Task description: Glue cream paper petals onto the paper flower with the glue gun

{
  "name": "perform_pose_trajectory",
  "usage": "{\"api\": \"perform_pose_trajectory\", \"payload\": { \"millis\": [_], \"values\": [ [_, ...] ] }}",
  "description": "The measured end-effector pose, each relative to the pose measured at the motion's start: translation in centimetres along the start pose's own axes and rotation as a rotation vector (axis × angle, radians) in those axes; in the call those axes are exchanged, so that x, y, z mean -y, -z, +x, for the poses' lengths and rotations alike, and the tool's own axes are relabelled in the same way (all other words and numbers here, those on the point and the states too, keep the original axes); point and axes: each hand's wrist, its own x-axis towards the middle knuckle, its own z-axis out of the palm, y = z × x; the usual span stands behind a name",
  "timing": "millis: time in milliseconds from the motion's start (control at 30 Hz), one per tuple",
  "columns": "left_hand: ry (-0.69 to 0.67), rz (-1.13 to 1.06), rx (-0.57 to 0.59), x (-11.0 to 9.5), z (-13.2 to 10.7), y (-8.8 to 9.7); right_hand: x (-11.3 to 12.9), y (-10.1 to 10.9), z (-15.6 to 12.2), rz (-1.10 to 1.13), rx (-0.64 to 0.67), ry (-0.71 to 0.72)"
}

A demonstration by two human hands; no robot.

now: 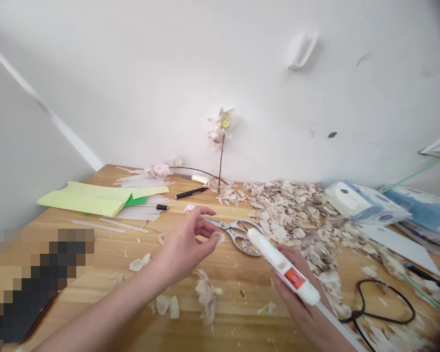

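Nearest to me, on the wooden table (238, 322), my right hand (297, 288) is closed around a white glue gun (282, 266), its nozzle pointing up and away toward the scissors (236, 232), with a clear glue stick trailing from its back end toward my wrist. My left hand (185, 247) hovers just beside it, thumb and forefinger pinched on a small pale petal (219, 237), the other fingers loosely spread. Below my hands a little bunch of glued petals (207, 296) lies flat, with loose single petals scattered to its left. Bare wood opens between my forearms and along the near edge; a black cord (385, 303) loops on the right. Past the scissors, a broad heap of dried petal scraps (300, 210) spreads across the right half of the table, running up against two soft tissue packs (366, 200); I cannot tell what is inside them. To the left lie yellow-green paper sheets (91, 198) over a spread of clear glue sticks (139, 212), and a black marker pen (190, 193). Farthest back, by the wall, a small clear dish (218, 185) holds an upright stem topped with a paper flower (222, 124), and a second flower branch (161, 169) lies flat beside it. The left table edge meets the wall corner.
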Motion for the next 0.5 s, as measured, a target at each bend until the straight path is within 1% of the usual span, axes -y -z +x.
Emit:
{"api": "perform_pose_trajectory", "payload": {
  "millis": [100,133,200,333,400,500],
  "values": [
    [-0.021,0.025,-0.036,0.0,-0.2,-0.2,0.7,-0.2,-1.1,0.037,0.011,-0.05],
    [-0.026,0.033,-0.047,-0.1,-0.3,-0.2,1.0,-0.3,-1.3,0.047,0.021,-0.084],
    [-0.036,0.047,-0.067,0.0,-0.3,-0.3,1.6,-0.4,-1.2,0.113,0.056,-0.101],
    [-0.064,0.067,-0.098,0.3,-0.2,-0.5,3.1,-0.5,-0.2,0.254,0.051,-0.027],
    [-0.087,0.083,-0.106,0.5,-0.2,-0.6,3.5,-0.5,0.0,0.273,0.037,-0.027],
    [-0.111,0.11,-0.116,0.7,-0.2,-0.7,3.4,-0.6,-0.1,0.243,0.01,-0.047]
  ]
}}
